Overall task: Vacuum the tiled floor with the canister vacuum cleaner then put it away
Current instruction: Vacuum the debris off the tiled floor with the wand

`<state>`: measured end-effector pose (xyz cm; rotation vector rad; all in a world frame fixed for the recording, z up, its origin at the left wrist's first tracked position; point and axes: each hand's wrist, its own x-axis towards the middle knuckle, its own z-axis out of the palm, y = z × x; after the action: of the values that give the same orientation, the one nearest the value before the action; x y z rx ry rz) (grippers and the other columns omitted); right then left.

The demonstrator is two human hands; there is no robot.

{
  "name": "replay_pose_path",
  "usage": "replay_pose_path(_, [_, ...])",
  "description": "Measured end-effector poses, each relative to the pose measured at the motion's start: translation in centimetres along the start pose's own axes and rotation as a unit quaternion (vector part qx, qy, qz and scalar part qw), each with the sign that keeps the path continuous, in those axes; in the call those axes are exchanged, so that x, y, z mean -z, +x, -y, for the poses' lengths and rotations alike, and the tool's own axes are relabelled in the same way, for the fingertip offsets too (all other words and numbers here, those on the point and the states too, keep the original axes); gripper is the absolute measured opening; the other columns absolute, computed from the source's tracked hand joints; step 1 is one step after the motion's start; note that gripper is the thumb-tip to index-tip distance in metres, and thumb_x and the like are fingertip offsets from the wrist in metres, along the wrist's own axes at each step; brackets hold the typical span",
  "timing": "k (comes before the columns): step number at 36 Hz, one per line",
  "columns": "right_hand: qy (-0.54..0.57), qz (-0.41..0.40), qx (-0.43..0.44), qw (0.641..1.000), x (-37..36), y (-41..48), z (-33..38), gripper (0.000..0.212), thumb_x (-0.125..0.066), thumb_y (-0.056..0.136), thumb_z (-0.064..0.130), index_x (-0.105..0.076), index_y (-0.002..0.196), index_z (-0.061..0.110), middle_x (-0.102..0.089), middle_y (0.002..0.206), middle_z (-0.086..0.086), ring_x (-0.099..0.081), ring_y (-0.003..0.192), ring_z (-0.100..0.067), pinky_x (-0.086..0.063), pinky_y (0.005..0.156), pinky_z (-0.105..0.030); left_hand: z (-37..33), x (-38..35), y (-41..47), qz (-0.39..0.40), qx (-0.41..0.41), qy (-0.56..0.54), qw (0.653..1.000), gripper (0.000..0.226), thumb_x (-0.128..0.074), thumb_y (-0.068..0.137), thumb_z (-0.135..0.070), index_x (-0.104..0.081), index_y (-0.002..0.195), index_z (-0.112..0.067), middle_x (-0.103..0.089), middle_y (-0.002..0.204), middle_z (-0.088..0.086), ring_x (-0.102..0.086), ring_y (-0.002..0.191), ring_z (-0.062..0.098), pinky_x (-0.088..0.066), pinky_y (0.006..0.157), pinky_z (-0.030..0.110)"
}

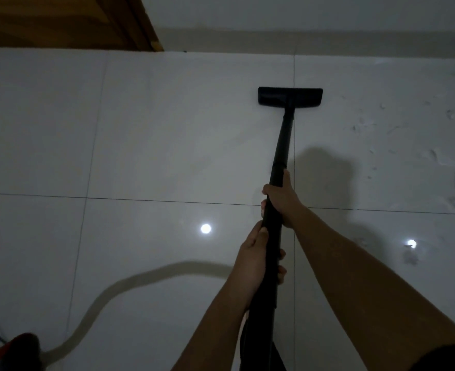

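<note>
Fingers (264, 203) of right hand (282, 202) wrapped tight round black wand (281, 145), thumb lying up the tube. Left hand (258, 259) lower on same wand, fingers curled round it, also gripping. Both forearms bare. Wand runs fwd and down to flat black floor head (290, 96), sitting on pale glossy tiles (167, 145), near far wall. Grey hose (130, 279) curves across floor at left toward red canister (20, 349), bottom-left corner, mostly out of frame. Wood door (68, 20) top left. Two lamp glints on tiles; scuff marks at right.
</note>
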<state>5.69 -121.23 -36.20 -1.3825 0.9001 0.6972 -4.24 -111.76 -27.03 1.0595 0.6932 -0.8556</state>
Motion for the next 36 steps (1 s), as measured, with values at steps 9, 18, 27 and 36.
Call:
replay_pose_path(9, [0.002,0.011,-0.002,1.0,-3.9,-6.7,-6.7,0.076,-0.048,0.091,0.003,-0.015,0.149,0.04,-0.05,0.068,-0.01,-0.051,0.045,-0.019,-0.047,0.045,-0.03,3.8,3.6,-8.0,-0.021,-0.017,0.02,0.999,0.029,-0.03,0.102,-0.029,-0.057,0.111,-0.034,-0.053,0.06,0.006,-0.049,0.041,0.015,-0.04,0.041,0.02])
replay_pose_path(18, [-0.009,0.016,-0.01,1.0,-8.3,-13.6,-13.8,0.077,-0.049,0.09,0.004,-0.016,0.15,0.039,-0.053,0.075,-0.013,-0.053,0.046,-0.02,-0.047,0.046,-0.03,9.0,8.0,-15.9,-0.039,-0.019,0.038,0.998,0.032,-0.028,0.103,-0.03,-0.059,0.099,-0.036,-0.052,0.064,0.008,-0.045,0.04,0.017,-0.038,0.041,0.022])
replay_pose_path(27, [0.013,0.032,-0.027,0.999,-10.4,-20.8,-20.9,0.08,-0.048,0.089,0.004,-0.012,0.151,0.04,-0.053,0.073,-0.012,-0.053,0.048,-0.019,-0.048,0.047,-0.031,14.5,10.8,-23.0,-0.07,-0.01,0.113,0.991,0.033,-0.025,0.103,-0.03,-0.055,0.105,-0.042,-0.055,0.073,0.012,-0.049,0.041,0.018,-0.042,0.042,0.023])
replay_pose_path(36, [0.024,0.018,-0.023,0.999,-7.2,-22.4,-22.7,0.08,-0.049,0.09,0.004,-0.012,0.152,0.038,-0.051,0.075,-0.012,-0.051,0.046,-0.018,-0.046,0.044,-0.028,16.6,8.3,-23.9,-0.057,-0.019,0.131,0.99,0.033,-0.023,0.104,-0.028,-0.054,0.112,-0.033,-0.051,0.072,0.014,-0.046,0.042,0.018,-0.04,0.039,0.019])
